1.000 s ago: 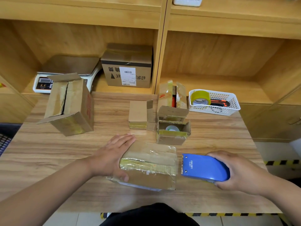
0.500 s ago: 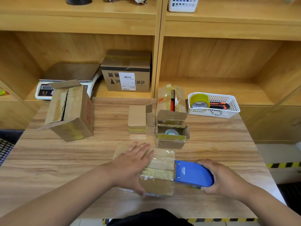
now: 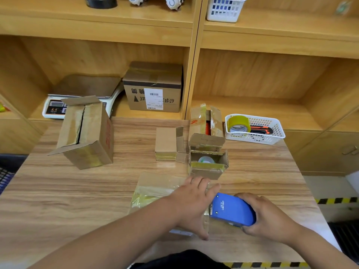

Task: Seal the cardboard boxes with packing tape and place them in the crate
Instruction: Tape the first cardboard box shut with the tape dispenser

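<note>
A flat cardboard box (image 3: 155, 189) with yellowish tape across its top lies on the wooden table (image 3: 58, 191) near the front edge. My left hand (image 3: 191, 202) presses flat on the box's right end, fingers spread, covering that end. My right hand (image 3: 270, 216) grips a blue tape dispenser (image 3: 231, 209), whose toothed front sits at the box's right edge, touching my left hand. Behind them stand a small open box (image 3: 207, 164) with a white round thing inside, a taller open box (image 3: 206, 123), a small closed box (image 3: 166, 142) and a large box (image 3: 85, 133) lying on its side.
A white basket (image 3: 272, 133) holding a tape roll (image 3: 239, 123) and an orange-black cutter stands at the back right. On the shelf behind are a scale (image 3: 58, 107) and a labelled box (image 3: 153, 88). Part of a dark crate (image 3: 5, 175) shows at the left edge.
My left hand slid rightward across the box top to its right end. The dispenser moved left until it meets the box's right edge and my left hand.
</note>
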Demonstrator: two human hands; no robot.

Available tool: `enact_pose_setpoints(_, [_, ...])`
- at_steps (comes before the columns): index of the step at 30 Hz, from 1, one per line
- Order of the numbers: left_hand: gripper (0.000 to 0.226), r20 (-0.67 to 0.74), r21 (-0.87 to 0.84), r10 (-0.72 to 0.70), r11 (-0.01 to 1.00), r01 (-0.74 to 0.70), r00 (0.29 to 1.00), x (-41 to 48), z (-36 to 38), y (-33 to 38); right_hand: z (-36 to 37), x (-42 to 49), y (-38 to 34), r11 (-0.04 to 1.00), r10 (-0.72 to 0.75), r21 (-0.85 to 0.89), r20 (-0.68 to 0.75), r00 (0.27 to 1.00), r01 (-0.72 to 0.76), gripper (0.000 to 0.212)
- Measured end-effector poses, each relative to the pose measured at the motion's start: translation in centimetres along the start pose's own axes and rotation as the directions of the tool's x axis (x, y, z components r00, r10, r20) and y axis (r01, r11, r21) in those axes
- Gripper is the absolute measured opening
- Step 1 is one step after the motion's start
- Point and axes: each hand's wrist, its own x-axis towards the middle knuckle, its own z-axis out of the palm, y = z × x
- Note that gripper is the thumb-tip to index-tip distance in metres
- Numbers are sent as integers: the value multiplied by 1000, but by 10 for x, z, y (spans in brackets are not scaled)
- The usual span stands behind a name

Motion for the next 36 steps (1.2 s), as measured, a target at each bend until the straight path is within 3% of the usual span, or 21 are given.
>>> enact_pose_setpoints(6, [124,-200,-241,-54,971,4,978,-45,-17,-44,-41,5,-59,989,-107,-112,-78,991,98,54])
enact_pose_setpoints(10, [125,-171,-432,-159,899,70,972,-83,-21,-75,-46,29,-108,965,-189,-193,-56,980,175,64])
enact_pose_setpoints(14, [132,-136,-529,-267,834,158,954,-119,-21,-99,-39,58,-147,953,-212,-223,-5,977,205,57])
enact_pose_setpoints(18, [126,-150,-726,-367,671,150,918,-146,-23,-114,-32,82,-187,936,-264,-238,18,964,260,54])
enact_pose_setpoints(23, [128,-82,-800,-476,556,227,875,-172,-11,-138,-17,106,-232,881,-308,-345,102,946,324,92])
enact_pose_setpoints(25, [129,-45,-815,-515,515,267,856,-188,-5,-151,-8,113,-250,853,-345,-363,148,927,375,94])
enact_pose_setpoints(32, [129,50,-736,-533,552,392,845,-206,10,-177,-2,135,-283,761,-379,-479,219,899,437,80])
enact_pose_setpoints(36, [118,-1,-663,-474,659,354,880,-204,13,-182,-16,136,-268,786,-362,-427,267,893,447,79])
